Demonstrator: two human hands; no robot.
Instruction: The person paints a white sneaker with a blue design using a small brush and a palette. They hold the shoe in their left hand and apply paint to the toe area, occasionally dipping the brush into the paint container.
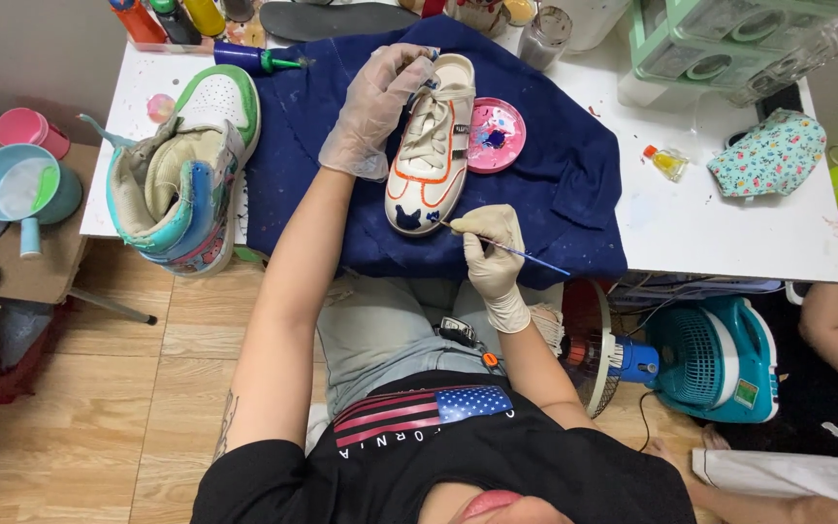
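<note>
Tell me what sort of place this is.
Probably a small home workshop for painting shoes by hand: a white sneaker on a blue cloth, a pink paint palette, and paint bottles at the edge of the white table.

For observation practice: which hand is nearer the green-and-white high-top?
Left. The left hand grips the white shoe beside the high-top; the right hand holds a brush at that shoe's far side.
</note>
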